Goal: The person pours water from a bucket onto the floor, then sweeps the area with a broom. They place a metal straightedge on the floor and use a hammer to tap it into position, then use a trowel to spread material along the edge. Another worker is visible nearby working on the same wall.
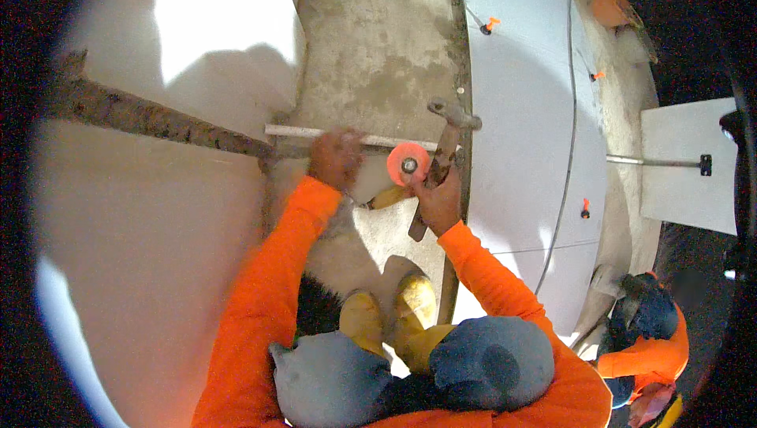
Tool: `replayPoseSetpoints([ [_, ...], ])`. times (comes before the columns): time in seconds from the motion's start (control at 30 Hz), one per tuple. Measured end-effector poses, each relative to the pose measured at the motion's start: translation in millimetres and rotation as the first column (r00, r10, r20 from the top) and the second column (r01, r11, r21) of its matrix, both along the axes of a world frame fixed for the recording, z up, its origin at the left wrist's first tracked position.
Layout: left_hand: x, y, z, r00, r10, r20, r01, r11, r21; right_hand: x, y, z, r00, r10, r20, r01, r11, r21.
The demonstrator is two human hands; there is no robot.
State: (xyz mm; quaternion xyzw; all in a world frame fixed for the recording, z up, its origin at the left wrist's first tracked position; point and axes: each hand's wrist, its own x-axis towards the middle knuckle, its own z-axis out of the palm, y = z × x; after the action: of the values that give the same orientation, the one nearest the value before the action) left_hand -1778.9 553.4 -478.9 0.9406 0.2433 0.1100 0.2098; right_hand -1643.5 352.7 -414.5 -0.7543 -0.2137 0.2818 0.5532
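Left hand (pixel 337 160): centre, blurred; can't tell its grip. I'd steady it near the pale bar (pixel 386 142).
Right hand (pixel 440 199): clamped on hammer (pixel 448 142), orange reel (pixel 408 165) at its fingertips, mid-frame; I'd keep both from knocking.
Bar, reel, hammer, orange clips (pixel 493 24): 1, 1, 1, 4 visible, right side.

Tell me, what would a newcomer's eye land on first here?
Probably the bright pink-orange disc near the centre, against the right hand, which also holds a hammer. Next come the vivid orange sleeves reaching up from the lower edge, and the glaring patch of light at upper left. Another person in orange shows at lower right.
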Motion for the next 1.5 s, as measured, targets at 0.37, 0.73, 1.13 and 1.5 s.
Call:
replayPoseSetpoints([
  [0.37, 23, -79, -66, 0.916, -0.306, 0.261, 0.398, 0.781, -0.482, -32, -31, -4, 0.986, 0.165, -0.008, -0.165, 0.982, -0.094],
  [0.73, -13, -66, -40, 0.725, 0.537, 0.431, 0.065, 0.569, -0.820, -1, -82, 29, 0.997, -0.079, 0.000, 0.079, 0.993, -0.082],
  [1.13, 72, -32, -28, 0.846, 0.340, 0.411, 0.185, 0.535, -0.824, 27, -80, 104, 0.961, 0.115, 0.251, -0.079, 0.986, -0.150],
  [1.5, 87, -37, -2, 0.923, 0.265, 0.278, 0.106, 0.519, -0.848, 39, -53, 136, 0.674, 0.491, 0.551, -0.252, 0.855, -0.453],
])
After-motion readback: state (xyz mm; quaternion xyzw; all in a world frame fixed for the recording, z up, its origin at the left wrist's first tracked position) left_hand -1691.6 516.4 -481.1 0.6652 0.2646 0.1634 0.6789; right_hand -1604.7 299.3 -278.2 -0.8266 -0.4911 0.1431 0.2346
